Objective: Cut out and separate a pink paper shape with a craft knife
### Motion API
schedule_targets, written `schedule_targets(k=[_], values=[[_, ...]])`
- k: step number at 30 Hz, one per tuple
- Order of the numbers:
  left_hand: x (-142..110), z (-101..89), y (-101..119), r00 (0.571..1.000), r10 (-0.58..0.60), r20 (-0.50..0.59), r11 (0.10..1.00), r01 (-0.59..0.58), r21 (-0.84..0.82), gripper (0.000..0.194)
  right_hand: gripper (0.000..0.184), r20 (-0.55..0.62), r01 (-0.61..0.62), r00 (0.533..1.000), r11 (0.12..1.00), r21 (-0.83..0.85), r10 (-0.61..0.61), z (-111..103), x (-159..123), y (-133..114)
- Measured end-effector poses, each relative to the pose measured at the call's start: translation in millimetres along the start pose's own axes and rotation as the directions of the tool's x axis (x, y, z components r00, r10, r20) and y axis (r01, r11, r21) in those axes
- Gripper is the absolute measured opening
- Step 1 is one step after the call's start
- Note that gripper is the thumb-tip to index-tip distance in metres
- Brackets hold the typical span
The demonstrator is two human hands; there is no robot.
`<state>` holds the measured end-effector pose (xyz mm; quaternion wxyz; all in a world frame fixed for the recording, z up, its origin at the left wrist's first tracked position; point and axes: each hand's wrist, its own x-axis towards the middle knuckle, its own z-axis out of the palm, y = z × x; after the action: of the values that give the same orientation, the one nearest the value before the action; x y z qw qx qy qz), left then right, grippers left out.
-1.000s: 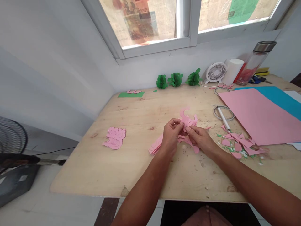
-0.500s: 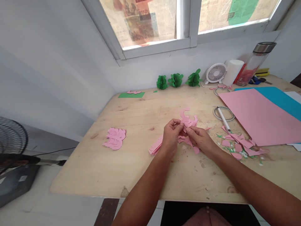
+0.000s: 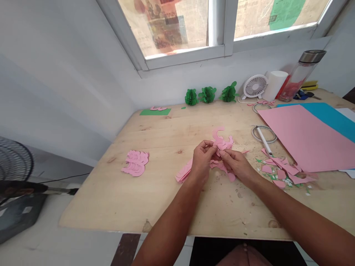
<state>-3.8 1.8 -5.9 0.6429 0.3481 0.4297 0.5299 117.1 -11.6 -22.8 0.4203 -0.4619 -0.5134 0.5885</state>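
My left hand and my right hand meet near the middle of the table, fingertips pinched on a small piece of pink paper. The fingers cover much of that piece. Curled pink paper cutouts lie just beyond the fingertips, and pink offcuts lie beneath the hands. Beside my left wrist is a folded pink paper strip, partly hidden by the arm. Farther left, a stack of scalloped pink cutouts rests on the wooden table.
Pink, green and white scraps lie right of my right hand, with a white pen over a ring of tape. Beyond are a pink sheet, a glass bottle, a small white fan and three green paper shapes.
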Motion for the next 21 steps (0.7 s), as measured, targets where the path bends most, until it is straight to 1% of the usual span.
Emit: schedule_targets(k=[21], values=[[0.7,0.4,-0.3,1.000,0.000,-0.005,1.000,0.000,-0.007,0.022,0.040,-0.008,0.007,1.000,0.999,-0.031,-0.008,-1.1,0.2,1.0]])
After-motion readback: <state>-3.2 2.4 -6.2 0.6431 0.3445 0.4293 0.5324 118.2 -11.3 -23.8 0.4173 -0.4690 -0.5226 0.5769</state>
